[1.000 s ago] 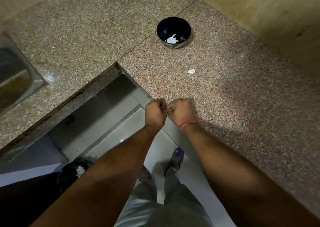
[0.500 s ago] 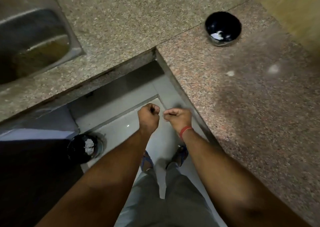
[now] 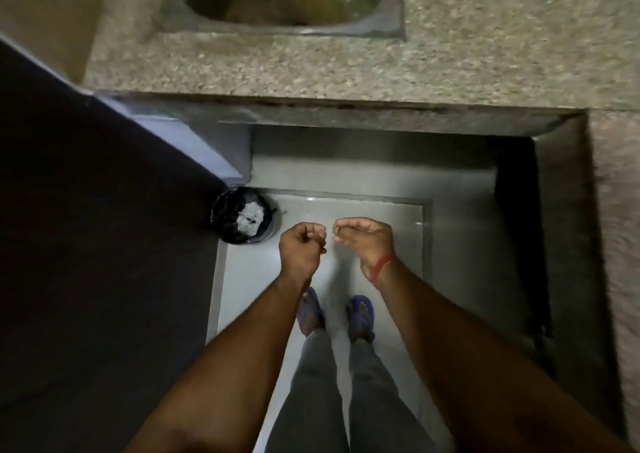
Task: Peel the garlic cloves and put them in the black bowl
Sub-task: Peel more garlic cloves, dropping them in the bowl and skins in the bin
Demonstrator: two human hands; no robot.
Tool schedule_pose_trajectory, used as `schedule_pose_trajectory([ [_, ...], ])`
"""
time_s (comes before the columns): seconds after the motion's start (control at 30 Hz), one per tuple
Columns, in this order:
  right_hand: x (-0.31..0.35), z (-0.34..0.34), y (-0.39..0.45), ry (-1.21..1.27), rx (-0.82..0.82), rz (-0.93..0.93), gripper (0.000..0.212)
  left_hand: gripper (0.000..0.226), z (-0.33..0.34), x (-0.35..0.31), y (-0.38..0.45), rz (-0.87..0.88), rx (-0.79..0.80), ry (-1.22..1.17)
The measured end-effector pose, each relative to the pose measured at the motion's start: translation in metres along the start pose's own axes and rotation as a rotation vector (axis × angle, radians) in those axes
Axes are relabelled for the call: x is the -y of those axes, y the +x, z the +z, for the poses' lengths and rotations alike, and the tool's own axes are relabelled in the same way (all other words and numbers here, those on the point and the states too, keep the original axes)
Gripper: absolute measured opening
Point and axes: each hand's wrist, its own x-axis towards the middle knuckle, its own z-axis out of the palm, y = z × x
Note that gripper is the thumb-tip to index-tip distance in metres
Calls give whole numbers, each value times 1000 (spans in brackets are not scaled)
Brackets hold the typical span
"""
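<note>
Head view, looking straight down: both hands hover over the floor, side by side, not touching. The left hand (image 3: 302,247) is a curled fist; the right hand (image 3: 363,238) has fingers bunched together. Whether either holds garlic cannot be told. A bin (image 3: 242,215) stands left; a sink (image 3: 391,20) sits in the desk (image 3: 346,72) above
</note>
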Motion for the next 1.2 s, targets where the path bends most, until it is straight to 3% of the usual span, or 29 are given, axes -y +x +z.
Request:
schedule_pose_trajectory([
  [0.43,-157,203,212,-230,242,64,29,30,-134,136,215,-156,-347,-269],
  [0.57,-209,252,280,-416,245,43,26,31,-158,179,282,-180,-364,-359],
  [0.67,-234,281,311,-622,239,-76,24,27,-169,207,328,-285,-377,-472],
  [0.73,-250,296,322,-713,368,-133,26,23,-173,221,352,-385,-339,-558],
  [0.8,-269,302,333,-918,594,-203,31,28,-177,225,366,-476,-263,-688],
  [0.83,-275,301,337,-1150,683,-271,33,32,-179,224,370,-497,-251,-766],
  [0.9,-283,299,348,-1649,673,-404,43,32,-185,228,379,-510,-278,-900],
  [0.93,-285,299,351,-1755,613,-474,48,32,-188,232,382,-506,-298,-937],
  [1.0,-287,301,351,-1653,633,-579,55,32,-193,242,385,-483,-331,-946],
  [1.1,-294,304,338,-1437,931,-546,62,34,-193,248,383,-496,-282,-922],
  [1.13,-295,302,339,-1463,947,-520,66,32,-192,246,382,-496,-265,-939],
  [1.2,-285,303,346,-1591,814,-453,64,28,-193,242,380,-491,-273,-954],
])
